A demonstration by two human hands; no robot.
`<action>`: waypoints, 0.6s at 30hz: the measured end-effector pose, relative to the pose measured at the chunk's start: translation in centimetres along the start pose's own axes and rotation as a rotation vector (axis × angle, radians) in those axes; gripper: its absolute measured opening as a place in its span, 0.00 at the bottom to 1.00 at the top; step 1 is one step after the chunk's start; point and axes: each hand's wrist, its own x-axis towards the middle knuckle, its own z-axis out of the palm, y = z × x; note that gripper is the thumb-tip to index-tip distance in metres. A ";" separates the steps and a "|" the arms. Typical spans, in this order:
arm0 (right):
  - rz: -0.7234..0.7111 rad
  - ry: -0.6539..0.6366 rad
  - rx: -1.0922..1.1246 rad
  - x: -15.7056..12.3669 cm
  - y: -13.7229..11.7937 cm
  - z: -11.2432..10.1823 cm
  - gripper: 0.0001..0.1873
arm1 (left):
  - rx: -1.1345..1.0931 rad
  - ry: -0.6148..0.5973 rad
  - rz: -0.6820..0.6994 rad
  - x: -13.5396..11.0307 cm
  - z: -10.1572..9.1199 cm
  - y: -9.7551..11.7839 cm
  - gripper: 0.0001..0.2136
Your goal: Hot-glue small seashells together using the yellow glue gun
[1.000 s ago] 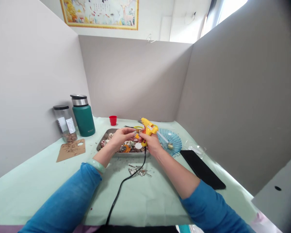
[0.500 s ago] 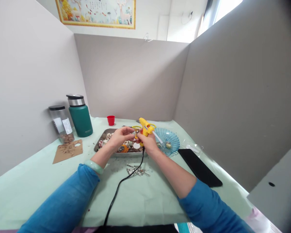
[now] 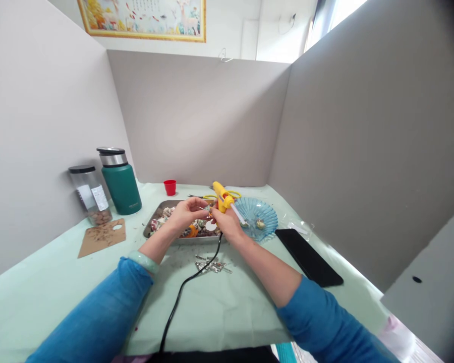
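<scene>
My right hand (image 3: 227, 223) is closed around a yellow hot glue gun (image 3: 224, 195), with a white glue stick (image 3: 239, 214) poking out of its back. My left hand (image 3: 189, 214) is pinched on something small that I cannot make out, close to my right fingertips. Both hands are above a metal tray (image 3: 181, 241) of shells and small dried pieces. A black cord (image 3: 181, 288) runs from the glue gun toward the table's front edge. In front of the tray lies a pile of small metal clips (image 3: 213, 263).
Right of the tray are a blue glass plate (image 3: 268, 214) and a black flat slab (image 3: 308, 257). Yellow-handled scissors (image 3: 209, 197) and a red cup (image 3: 170, 187) stand behind. At left are a green bottle (image 3: 121, 189), a jar (image 3: 91, 196) and a brown card (image 3: 102, 238).
The whole view has shifted slightly, so things appear a little further left. Both hands stay close together over the tray, with the glue gun still in my right hand.
</scene>
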 end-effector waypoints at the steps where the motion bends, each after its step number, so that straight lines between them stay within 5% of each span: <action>1: -0.001 0.006 -0.005 -0.1 -0.1 0.0 0.13 | 0.009 0.001 0.001 0.0 0.0 0.0 0.15; 18: -0.096 0.045 -0.114 -0.3 0.7 -0.2 0.14 | -0.082 -0.032 -0.007 0.3 -0.3 -0.6 0.17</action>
